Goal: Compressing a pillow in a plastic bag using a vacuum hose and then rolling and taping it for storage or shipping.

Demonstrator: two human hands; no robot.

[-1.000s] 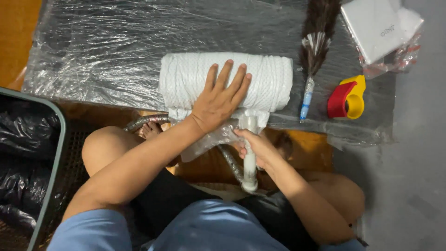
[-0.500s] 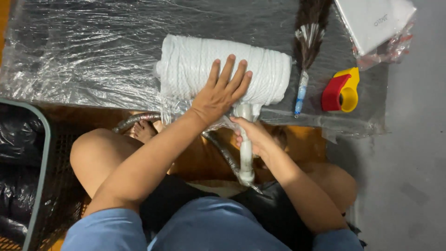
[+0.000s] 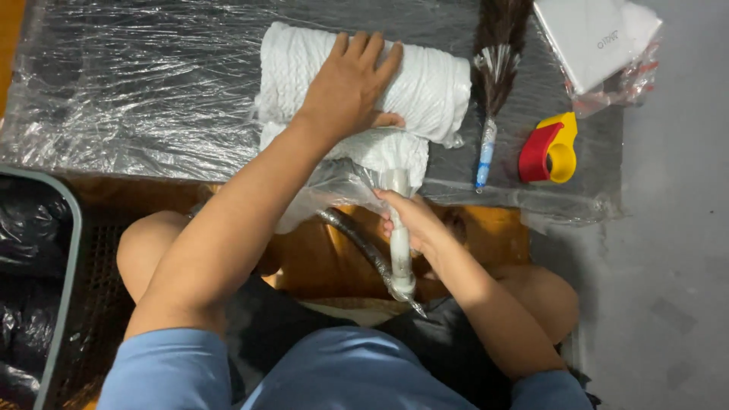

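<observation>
A white roll of corded fabric (image 3: 437,80), like a mop head, lies on a sheet of clear plastic wrap (image 3: 152,83) spread over the floor. My left hand (image 3: 345,80) lies flat on top of the roll with its fingers spread. My right hand (image 3: 410,220) grips the white handle (image 3: 400,258) that sticks out of the roll towards me. A dark flexible hose (image 3: 357,239) runs under my arm near the handle, wrapped in crumpled plastic.
A brown feather duster (image 3: 493,68) with a blue-white handle lies right of the roll. A red and yellow tape dispenser (image 3: 548,148) sits further right, a white box in plastic (image 3: 596,38) beyond it. A bin with a black bag (image 3: 34,281) stands at my left. My bare knees flank the handle.
My left hand has slid farther away over the roll, which has rolled away from me. More white fabric now shows below the hand. My right hand stays on the handle.
</observation>
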